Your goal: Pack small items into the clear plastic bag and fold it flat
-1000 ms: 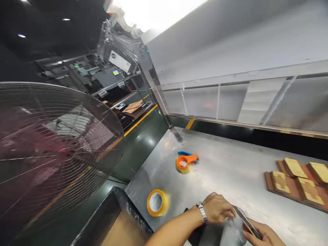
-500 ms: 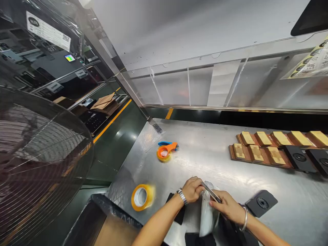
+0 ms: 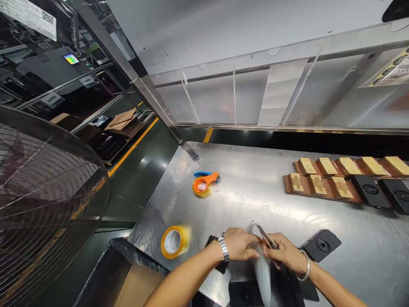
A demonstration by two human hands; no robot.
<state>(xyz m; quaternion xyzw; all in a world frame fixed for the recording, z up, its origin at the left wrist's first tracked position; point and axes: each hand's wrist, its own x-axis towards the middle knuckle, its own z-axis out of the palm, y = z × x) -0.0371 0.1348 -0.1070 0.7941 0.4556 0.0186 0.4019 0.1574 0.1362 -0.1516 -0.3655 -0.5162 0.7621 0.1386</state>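
My left hand (image 3: 240,244), with a metal watch on the wrist, grips the side of a clear plastic bag (image 3: 262,270) that hangs down over the table's near edge. My right hand (image 3: 284,252), wearing a bangle, holds a thin flat dark-and-metal piece (image 3: 266,236) at the bag's top opening. Both hands meet over the steel table (image 3: 255,200). A flat black square part (image 3: 321,245) with a round centre lies just right of my right hand. Other black parts (image 3: 246,294) lie under the bag.
A yellow tape roll (image 3: 174,241) stands at the table's left corner. An orange tape dispenser (image 3: 204,184) and an empty clear bag (image 3: 182,164) lie farther back. Rows of brown-and-tan blocks (image 3: 322,181) and black squares (image 3: 370,189) sit at right. A large fan (image 3: 38,204) stands at left.
The view swung right and down, bringing more of the table into sight. My hands stayed together on the bag and flat piece, and the bag now hangs lower between them.
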